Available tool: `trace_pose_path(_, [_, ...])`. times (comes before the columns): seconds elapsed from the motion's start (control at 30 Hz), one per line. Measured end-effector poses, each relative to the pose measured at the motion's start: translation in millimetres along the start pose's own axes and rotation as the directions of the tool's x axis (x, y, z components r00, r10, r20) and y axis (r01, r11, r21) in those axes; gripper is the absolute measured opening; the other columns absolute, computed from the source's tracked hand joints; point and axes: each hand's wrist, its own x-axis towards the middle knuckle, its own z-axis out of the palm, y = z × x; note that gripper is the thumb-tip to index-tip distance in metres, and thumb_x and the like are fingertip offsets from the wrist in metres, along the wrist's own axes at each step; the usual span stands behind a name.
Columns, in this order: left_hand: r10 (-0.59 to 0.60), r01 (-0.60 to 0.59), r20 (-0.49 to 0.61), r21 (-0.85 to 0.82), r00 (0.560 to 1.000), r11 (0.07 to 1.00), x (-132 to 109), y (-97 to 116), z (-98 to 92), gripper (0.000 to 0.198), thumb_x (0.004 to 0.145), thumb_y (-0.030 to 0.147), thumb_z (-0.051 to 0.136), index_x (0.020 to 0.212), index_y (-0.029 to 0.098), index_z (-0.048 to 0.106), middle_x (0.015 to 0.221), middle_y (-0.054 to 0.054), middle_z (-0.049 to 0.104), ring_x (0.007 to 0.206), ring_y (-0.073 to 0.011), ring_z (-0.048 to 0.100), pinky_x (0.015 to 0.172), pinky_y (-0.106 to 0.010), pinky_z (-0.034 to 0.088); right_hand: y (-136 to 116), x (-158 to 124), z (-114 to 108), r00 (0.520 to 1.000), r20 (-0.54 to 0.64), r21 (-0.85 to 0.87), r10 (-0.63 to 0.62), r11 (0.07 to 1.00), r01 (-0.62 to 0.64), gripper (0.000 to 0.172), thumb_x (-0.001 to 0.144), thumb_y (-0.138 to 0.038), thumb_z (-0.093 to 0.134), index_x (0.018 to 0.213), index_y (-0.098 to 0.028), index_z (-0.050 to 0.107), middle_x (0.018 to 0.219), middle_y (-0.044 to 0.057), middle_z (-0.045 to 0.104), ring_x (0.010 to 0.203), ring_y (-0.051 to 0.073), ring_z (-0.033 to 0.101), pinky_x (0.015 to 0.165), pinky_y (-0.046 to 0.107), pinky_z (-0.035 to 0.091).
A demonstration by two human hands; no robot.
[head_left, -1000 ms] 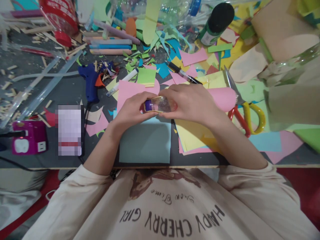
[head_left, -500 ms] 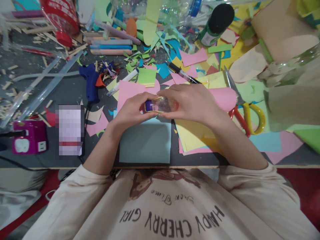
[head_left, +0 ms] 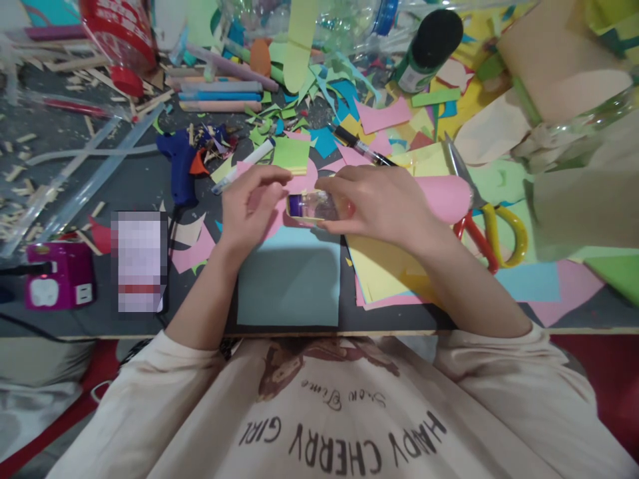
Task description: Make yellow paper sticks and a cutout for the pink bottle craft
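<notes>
A small clear bottle with a purple cap (head_left: 295, 205) lies on its side, with a thin yellowish strip running along its edges. My right hand (head_left: 377, 203) grips the far end of it from the right and hides part of that end. Just left of the cap, my left hand (head_left: 252, 206) has its thumb and fingers apart, holding nothing. Below both hands is a blue-grey paper sheet (head_left: 289, 286). Pink paper (head_left: 302, 183) lies behind the bottle. Yellow sheets (head_left: 389, 273) are stacked under my right wrist.
Scissors (head_left: 506, 236) with red and yellow handles lie at right. A blue glue gun (head_left: 182, 166) and a phone (head_left: 140, 263) are at left, beside a purple charger block (head_left: 58, 276). Markers (head_left: 219, 96), paper scraps and a dark green bottle (head_left: 432, 50) crowd the back.
My left hand has let go of the cap end and drawn back to the left, its fingers spreading. My right hand keeps the bottle in nearly the same place.
</notes>
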Motion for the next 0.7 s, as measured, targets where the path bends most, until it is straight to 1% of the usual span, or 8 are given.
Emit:
trace_pose_path(0.03, [0.004, -0.004, -0.056, 0.005, 0.998, 1.0, 1, -1, 0.0, 0.031, 0.09, 0.05, 0.054, 0.091, 0.022, 0.068, 0.091, -0.004, 0.07, 0.081, -0.0156, 0.068, 0.077, -0.031, 0.057, 0, 0, -1, 1.0, -0.003, 0.0, 0.008, 1.0, -0.008, 0.055, 0.088, -0.061, 0.047, 0.119, -0.019, 0.064, 0.099, 0.012, 0.072, 0.083, 0.026, 0.062, 0.06, 0.03, 0.023])
trace_pose_path(0.07, [-0.004, 0.004, -0.078, 0.003, 0.997, 1.0, 2, -3, 0.0, 0.029, 0.089, 0.049, 0.057, 0.087, 0.022, 0.068, 0.086, -0.003, 0.07, 0.077, -0.0147, 0.067, 0.074, -0.03, 0.056, 1, -1, -1, 1.0, -0.007, 0.002, 0.014, 1.0, -0.014, 0.055, 0.088, -0.062, 0.047, 0.12, -0.02, 0.064, 0.099, 0.012, 0.072, 0.084, 0.025, 0.062, 0.06, 0.029, 0.024])
trace_pose_path(0.13, [-0.046, 0.045, -0.045, -0.013, 0.998, 0.999, 4, -6, 0.7, 0.03, 0.086, 0.051, 0.061, 0.082, 0.022, 0.067, 0.082, -0.002, 0.069, 0.075, -0.0144, 0.066, 0.072, -0.03, 0.055, 2, -1, -3, 1.0, -0.012, 0.011, 0.02, 1.0, -0.02, 0.057, 0.088, -0.063, 0.046, 0.12, -0.02, 0.063, 0.1, 0.011, 0.072, 0.084, 0.025, 0.062, 0.061, 0.029, 0.024])
trace_pose_path(0.2, [-0.096, 0.096, 0.005, -0.027, 0.995, 0.995, 5, -8, 1.7, 0.035, 0.084, 0.056, 0.061, 0.08, 0.021, 0.067, 0.081, -0.003, 0.07, 0.077, -0.0152, 0.066, 0.074, -0.03, 0.055, 3, -2, -5, 1.0, -0.011, 0.022, 0.024, 0.999, -0.024, 0.058, 0.088, -0.065, 0.045, 0.121, -0.021, 0.063, 0.102, 0.011, 0.072, 0.085, 0.026, 0.063, 0.062, 0.029, 0.025])
trace_pose_path(0.27, [-0.12, 0.121, 0.016, -0.037, 0.993, 0.992, 5, -10, 2.9, 0.039, 0.083, 0.059, 0.06, 0.078, 0.021, 0.066, 0.079, -0.003, 0.07, 0.076, -0.0156, 0.066, 0.072, -0.031, 0.055, 1, -3, -8, 1.0, -0.009, 0.033, 0.029, 0.999, -0.029, 0.059, 0.087, -0.067, 0.044, 0.12, -0.022, 0.063, 0.102, 0.01, 0.072, 0.087, 0.026, 0.063, 0.062, 0.029, 0.026])
trace_pose_path(0.4, [-0.086, 0.087, 0.015, -0.098, 0.996, 0.991, 5, -9, 4.8, 0.044, 0.08, 0.066, 0.06, 0.077, 0.023, 0.065, 0.075, -0.002, 0.069, 0.071, -0.016, 0.066, 0.067, -0.032, 0.054, -3, -5, -13, 0.999, 0.007, 0.045, 0.04, 0.998, -0.04, 0.057, 0.088, -0.064, 0.047, 0.122, -0.022, 0.063, 0.104, 0.01, 0.073, 0.09, 0.026, 0.064, 0.061, 0.029, 0.024])
trace_pose_path(0.5, [-0.083, 0.084, 0.02, -0.086, 0.996, 0.993, 4, -8, 5.0, 0.047, 0.079, 0.07, 0.058, 0.076, 0.023, 0.065, 0.072, -0.002, 0.068, 0.069, -0.0161, 0.065, 0.066, -0.033, 0.054, -4, -6, -12, 0.999, 0.012, 0.052, 0.034, 0.998, -0.034, 0.053, 0.088, -0.062, 0.05, 0.122, -0.023, 0.063, 0.105, 0.009, 0.073, 0.09, 0.026, 0.064, 0.06, 0.029, 0.024])
trace_pose_path(0.7, [-0.091, 0.094, 0.047, -0.053, 0.995, 0.994, 5, -6, 3.7, 0.045, 0.08, 0.066, 0.059, 0.076, 0.022, 0.065, 0.072, -0.002, 0.068, 0.068, -0.0147, 0.064, 0.068, -0.031, 0.053, -4, -6, -8, 0.999, -0.006, 0.071, 0.041, 0.997, -0.04, 0.053, 0.088, -0.061, 0.048, 0.121, -0.022, 0.064, 0.104, 0.01, 0.073, 0.087, 0.025, 0.063, 0.062, 0.029, 0.028])
